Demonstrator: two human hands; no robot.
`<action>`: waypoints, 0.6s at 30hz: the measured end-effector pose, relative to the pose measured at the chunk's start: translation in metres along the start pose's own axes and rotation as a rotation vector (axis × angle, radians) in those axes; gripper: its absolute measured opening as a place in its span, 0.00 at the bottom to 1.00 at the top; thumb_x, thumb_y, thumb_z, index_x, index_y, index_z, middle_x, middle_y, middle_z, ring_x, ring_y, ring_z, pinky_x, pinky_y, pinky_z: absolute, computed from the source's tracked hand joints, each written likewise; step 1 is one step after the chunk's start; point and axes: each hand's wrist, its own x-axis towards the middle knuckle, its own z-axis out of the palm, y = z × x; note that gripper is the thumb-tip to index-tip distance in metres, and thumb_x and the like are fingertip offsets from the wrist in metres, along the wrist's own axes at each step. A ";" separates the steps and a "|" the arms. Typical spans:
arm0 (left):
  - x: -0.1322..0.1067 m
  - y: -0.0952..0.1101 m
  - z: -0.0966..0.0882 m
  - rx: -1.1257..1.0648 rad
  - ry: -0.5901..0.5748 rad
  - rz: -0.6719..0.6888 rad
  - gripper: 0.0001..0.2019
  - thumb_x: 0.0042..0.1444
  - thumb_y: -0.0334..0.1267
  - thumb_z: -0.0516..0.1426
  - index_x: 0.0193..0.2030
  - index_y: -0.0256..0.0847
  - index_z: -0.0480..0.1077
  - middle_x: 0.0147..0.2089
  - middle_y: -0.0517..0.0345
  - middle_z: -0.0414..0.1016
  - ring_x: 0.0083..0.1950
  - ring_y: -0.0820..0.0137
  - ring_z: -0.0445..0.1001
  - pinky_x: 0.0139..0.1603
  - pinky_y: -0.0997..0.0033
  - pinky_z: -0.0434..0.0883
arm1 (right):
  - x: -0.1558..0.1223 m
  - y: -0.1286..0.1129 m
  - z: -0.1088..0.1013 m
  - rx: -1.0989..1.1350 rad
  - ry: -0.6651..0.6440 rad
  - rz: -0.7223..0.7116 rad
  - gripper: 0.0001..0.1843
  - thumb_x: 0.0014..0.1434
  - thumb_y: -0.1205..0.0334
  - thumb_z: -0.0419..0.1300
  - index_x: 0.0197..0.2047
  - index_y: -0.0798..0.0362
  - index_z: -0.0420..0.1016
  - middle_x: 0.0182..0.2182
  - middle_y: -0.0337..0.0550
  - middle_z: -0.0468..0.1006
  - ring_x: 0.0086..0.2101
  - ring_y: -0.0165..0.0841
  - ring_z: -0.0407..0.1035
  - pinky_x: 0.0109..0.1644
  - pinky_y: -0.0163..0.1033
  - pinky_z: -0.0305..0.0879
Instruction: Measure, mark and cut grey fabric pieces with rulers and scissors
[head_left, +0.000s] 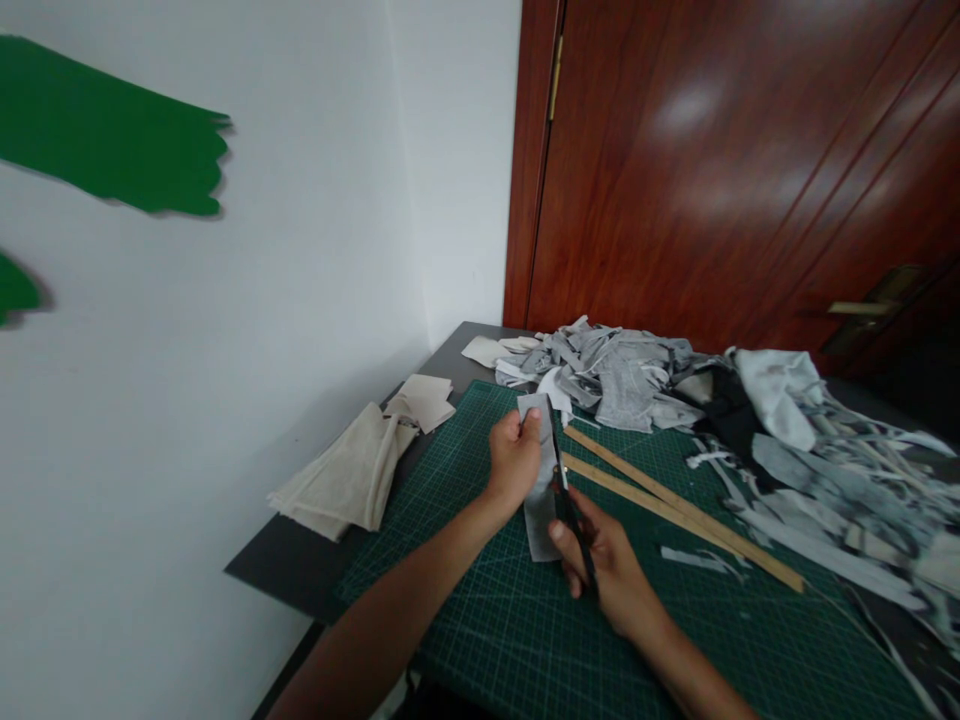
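A grey fabric strip (541, 525) is pinched near its upper end by my left hand (516, 455), thumb on top. My right hand (600, 560) is closed around the dark handles of a pair of scissors (574, 525). The scissor blades point away from me, along the right edge of the strip. Whether the blades are parted is hard to make out. Both hands are over the green cutting mat (480, 620), and the strip's lower end hangs toward me between them.
Two wooden rulers (675, 505) lie on the mat at right. Grey fabric scraps (622, 370) are heaped at the back, with another pile of scraps (840, 500) at right. Folded cream cloth (349, 470) lies by the left wall. A wooden door (712, 180) stands behind the table.
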 end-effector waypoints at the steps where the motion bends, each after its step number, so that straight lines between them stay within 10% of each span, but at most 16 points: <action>1: 0.000 0.000 0.000 -0.011 0.004 -0.004 0.26 0.63 0.62 0.56 0.27 0.41 0.62 0.26 0.63 0.60 0.30 0.72 0.58 0.30 0.73 0.55 | 0.000 -0.001 0.000 -0.004 0.010 -0.002 0.45 0.58 0.30 0.64 0.64 0.57 0.69 0.19 0.27 0.63 0.15 0.24 0.54 0.16 0.30 0.56; 18: 0.001 0.023 -0.003 -0.326 -0.031 -0.167 0.29 0.53 0.65 0.65 0.25 0.40 0.64 0.22 0.66 0.61 0.23 0.76 0.59 0.24 0.75 0.58 | 0.023 0.000 -0.048 -0.152 0.254 0.031 0.51 0.50 0.43 0.73 0.69 0.61 0.63 0.19 0.29 0.69 0.17 0.30 0.60 0.19 0.34 0.55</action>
